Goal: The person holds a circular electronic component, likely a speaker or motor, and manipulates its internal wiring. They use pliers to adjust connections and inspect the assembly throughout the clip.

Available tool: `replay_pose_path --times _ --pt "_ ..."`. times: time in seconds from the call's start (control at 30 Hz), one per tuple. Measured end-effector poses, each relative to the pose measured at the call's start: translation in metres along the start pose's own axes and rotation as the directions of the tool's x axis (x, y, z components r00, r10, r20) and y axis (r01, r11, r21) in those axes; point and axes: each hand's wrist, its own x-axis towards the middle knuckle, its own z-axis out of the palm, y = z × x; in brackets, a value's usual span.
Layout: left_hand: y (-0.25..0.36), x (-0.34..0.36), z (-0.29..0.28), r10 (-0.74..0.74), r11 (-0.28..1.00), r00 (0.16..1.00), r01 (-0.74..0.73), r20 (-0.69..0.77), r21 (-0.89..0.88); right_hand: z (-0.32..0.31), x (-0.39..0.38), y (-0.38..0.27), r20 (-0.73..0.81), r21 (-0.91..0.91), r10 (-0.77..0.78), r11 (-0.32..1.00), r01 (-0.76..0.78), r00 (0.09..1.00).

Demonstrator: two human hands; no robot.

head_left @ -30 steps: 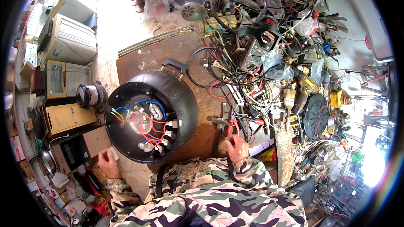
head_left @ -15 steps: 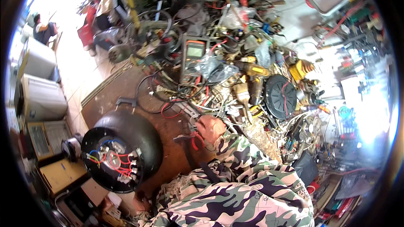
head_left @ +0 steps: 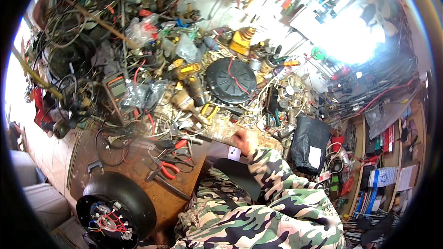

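Black pot (head_left: 131, 193) on its side, near left on the bench (head_left: 167, 204); I judge it heavyish, stiff, slick, wires (head_left: 115, 225) fragile. Hold the handle (head_left: 94, 165). Left hand (head_left: 159, 238) mostly hidden, right hand (head_left: 245, 141) blurred: can't tell either grip.

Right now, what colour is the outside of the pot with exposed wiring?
The pot is black outside, seen best in the head view.

- Right hand (head_left: 246, 140), blurred, near the edge of the cluttered bench (head_left: 222, 130)
- Left hand (head_left: 160, 238), mostly hidden, beside the black pot (head_left: 127, 193)
- Red-handled pliers (head_left: 171, 166) on the brown table (head_left: 170, 204)
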Motion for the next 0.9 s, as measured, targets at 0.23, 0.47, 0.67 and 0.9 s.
replay_pose_path --times 0.23,0.47,0.67,0.9 --pt "0.046 0.029 0.017 -0.009 0.989 1.0 0.008 0.003 0.15 -0.094 0.092 0.128 -0.305 0.07 0.12 0.992 -0.103 0.945" --pt "0.038 0.011 0.019 -0.136 0.96 0.99 0.144 -0.049 0.24 -0.119 0.299 0.104 -0.425 -0.187 -0.058 0.982 -0.026 0.903" --pt "0.029 -0.058 0.004 -0.193 0.912 0.978 0.209 -0.079 0.353 -0.099 0.373 0.211 -0.172 -0.256 -0.167 0.959 0.119 0.971" --pt "0.109 -0.077 0.02 -0.192 0.972 0.98 0.198 -0.056 0.126 -0.138 0.342 0.181 -0.292 -0.33 -0.227 0.935 0.125 0.929"
